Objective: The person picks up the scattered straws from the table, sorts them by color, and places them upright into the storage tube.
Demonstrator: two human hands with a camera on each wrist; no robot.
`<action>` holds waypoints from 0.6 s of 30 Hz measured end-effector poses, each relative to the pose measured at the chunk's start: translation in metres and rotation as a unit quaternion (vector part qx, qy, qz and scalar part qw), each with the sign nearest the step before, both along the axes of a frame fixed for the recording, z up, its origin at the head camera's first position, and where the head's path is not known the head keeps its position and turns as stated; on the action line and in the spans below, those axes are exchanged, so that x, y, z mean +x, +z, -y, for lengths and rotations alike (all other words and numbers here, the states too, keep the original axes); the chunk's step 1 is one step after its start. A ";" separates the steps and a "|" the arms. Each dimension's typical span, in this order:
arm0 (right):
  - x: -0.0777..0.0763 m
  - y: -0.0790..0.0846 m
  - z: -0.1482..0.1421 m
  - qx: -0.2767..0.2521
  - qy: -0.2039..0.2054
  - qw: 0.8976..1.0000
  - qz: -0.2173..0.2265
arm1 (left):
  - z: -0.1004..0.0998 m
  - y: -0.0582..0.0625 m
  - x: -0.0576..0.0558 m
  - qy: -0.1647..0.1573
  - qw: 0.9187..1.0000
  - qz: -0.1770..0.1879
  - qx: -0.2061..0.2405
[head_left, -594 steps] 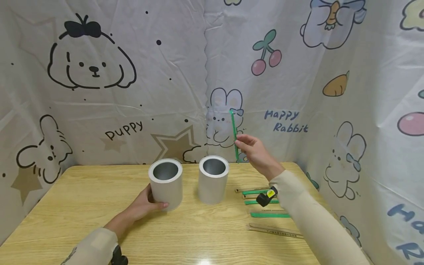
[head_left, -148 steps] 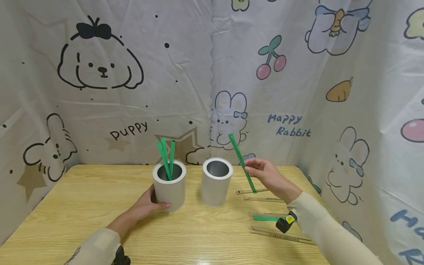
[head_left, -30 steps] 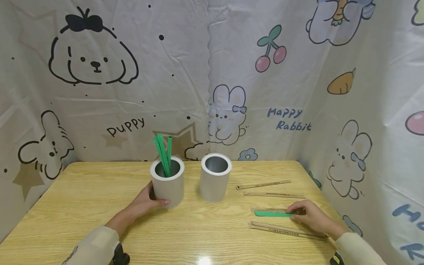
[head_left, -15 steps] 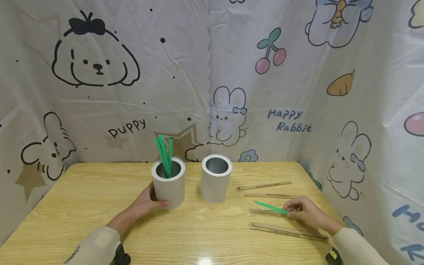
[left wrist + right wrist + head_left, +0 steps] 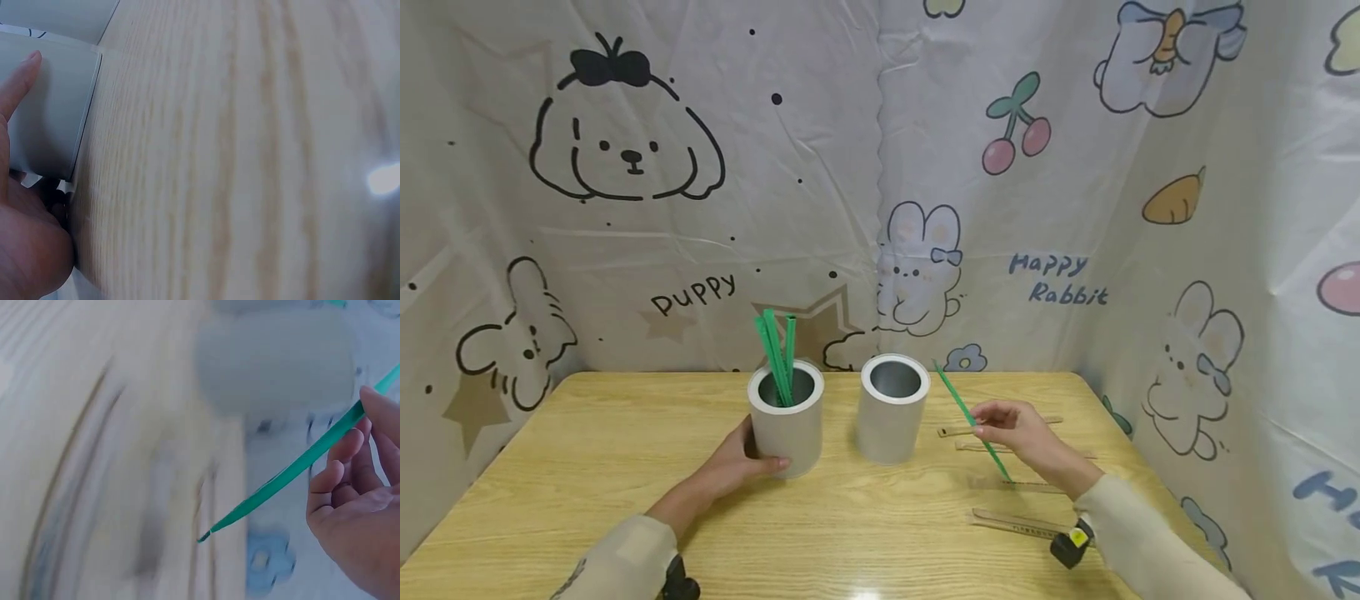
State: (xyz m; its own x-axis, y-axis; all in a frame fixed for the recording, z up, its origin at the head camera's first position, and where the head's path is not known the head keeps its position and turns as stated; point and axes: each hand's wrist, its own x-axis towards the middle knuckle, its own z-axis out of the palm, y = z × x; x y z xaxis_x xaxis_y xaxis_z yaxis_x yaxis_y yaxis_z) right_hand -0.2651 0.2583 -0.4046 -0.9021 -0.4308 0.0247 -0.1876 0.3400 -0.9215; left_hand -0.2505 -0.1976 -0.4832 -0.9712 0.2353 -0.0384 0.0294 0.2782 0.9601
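My left hand (image 5: 737,462) holds the left white cylindrical holder (image 5: 786,442) low on its side, thumb across the front; in the left wrist view the thumb lies along the holder's wall (image 5: 59,112). Several green straws (image 5: 778,354) lean upright inside that holder. Right of it stands a second white holder (image 5: 891,429), with only its grey inside showing. Raised over the table, my right hand (image 5: 1015,429) pinches a slanted green straw (image 5: 957,397) near its middle. The right wrist view shows this straw (image 5: 294,465) between thumb and fingers.
Several brown paper-wrapped straws lie on the right of the wooden table (image 5: 647,433), among them a front one (image 5: 1011,522) and a back one (image 5: 951,432), partly behind my right hand and forearm. A printed curtain (image 5: 820,208) hangs behind the table's back edge.
My right hand has lifted the green straw off the table and moved it left and up. Over the longer span, several green straws came into the left holder. My left hand stays put.
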 end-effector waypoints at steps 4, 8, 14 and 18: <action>-0.010 0.015 0.050 -0.066 0.004 0.998 0.006 | -0.001 -0.001 0.000 -0.001 1.000 -0.006 0.004; -0.015 0.035 0.098 -0.127 0.017 0.992 0.002 | -0.002 -0.001 0.000 0.001 1.000 -0.009 0.009; -0.015 0.071 0.151 -0.172 0.025 0.985 -0.006 | -0.001 -0.001 0.000 0.003 1.000 -0.004 0.004; -0.018 0.089 0.176 -0.189 0.020 0.982 -0.011 | 0.002 0.001 0.001 0.007 1.000 -0.001 -0.001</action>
State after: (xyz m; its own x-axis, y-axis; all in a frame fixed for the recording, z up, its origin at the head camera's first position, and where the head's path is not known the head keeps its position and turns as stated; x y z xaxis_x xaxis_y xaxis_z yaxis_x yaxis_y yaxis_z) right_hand -0.2830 0.0824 -0.3151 -0.8817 -0.4228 0.2094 -0.2152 -0.0346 -0.9760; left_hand -0.2491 -0.1998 -0.4820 -0.9746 0.2209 -0.0369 0.0274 0.2811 0.9593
